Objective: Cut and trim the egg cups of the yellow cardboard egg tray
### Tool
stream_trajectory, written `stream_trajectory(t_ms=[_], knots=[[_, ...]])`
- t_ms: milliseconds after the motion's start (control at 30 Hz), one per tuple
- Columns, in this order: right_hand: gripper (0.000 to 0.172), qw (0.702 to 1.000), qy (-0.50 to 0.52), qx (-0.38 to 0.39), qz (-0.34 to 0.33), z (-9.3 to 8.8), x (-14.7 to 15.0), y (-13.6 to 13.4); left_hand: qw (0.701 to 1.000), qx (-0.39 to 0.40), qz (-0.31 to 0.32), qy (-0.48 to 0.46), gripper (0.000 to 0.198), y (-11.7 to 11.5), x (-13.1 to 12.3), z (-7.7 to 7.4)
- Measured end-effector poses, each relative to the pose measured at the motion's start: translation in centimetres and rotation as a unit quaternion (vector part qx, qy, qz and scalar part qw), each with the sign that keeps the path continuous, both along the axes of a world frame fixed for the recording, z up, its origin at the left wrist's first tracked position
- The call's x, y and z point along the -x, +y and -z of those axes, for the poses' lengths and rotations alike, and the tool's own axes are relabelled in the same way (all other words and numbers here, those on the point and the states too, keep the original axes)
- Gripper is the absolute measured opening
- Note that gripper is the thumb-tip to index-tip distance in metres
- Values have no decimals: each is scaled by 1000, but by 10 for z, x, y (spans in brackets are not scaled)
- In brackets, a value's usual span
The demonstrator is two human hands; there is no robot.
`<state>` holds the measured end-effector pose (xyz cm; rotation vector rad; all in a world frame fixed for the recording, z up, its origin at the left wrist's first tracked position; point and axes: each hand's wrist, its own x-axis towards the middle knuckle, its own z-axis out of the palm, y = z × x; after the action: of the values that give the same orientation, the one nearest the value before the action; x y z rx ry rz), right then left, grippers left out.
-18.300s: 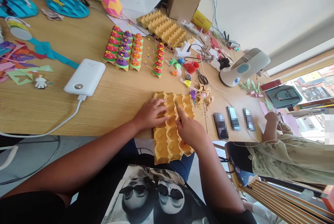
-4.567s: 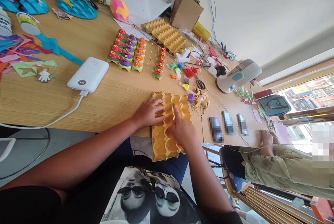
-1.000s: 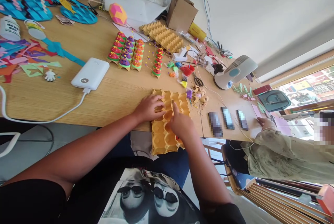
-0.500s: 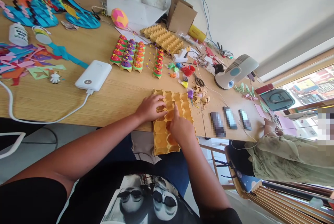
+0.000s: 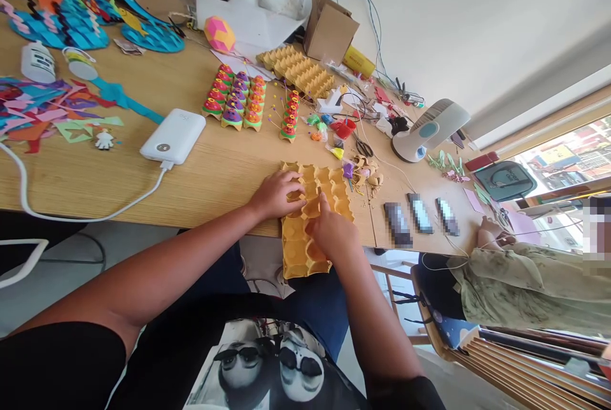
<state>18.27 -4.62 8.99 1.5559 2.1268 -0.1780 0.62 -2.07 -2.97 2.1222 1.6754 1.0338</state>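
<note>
A yellow-brown egg tray [image 5: 296,238] lies partly on the table and juts over its front edge above my lap. My left hand [image 5: 277,195] grips the tray's left side, fingers bent over the cups. On the middle cups rests my right hand [image 5: 334,228], its index finger stretched forward and the other fingers curled under. A small dark tip shows by that fingertip; whatever the curled fingers hold is hidden. Beyond the tray stand painted egg-cup strips [image 5: 233,98] in red, purple and orange, with a separate red strip [image 5: 289,116] beside them.
A white power bank [image 5: 174,136] with a cable lies left. Scissors [image 5: 363,146], clay bits and a white fan [image 5: 429,130] are to the right, with several phones [image 5: 420,214] nearer. Another egg tray [image 5: 296,71] lies behind. A person in a patterned sleeve [image 5: 515,282] sits at right.
My right hand has shifted very slightly toward me along the tray. The left hand keeps its hold, and the view has moved a little.
</note>
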Motion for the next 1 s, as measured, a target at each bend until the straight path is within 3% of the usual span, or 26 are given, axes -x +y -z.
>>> stream_trajectory(t_ms=[133,333,700,1000], knots=[[70,998,68,7,10,-10,-9,6,1000,0,2,6,25,0,0,0],[67,996,89,-1,1,-17,-26,6,1000,-17,7,1,27,0,0,1],[67,994,107,-23,2,0,-18,20,999,-24,24,-9,31,1,0,3],[70,997,71,-29,0,2,-11,12,999,-27,26,-16,28,1,0,3]])
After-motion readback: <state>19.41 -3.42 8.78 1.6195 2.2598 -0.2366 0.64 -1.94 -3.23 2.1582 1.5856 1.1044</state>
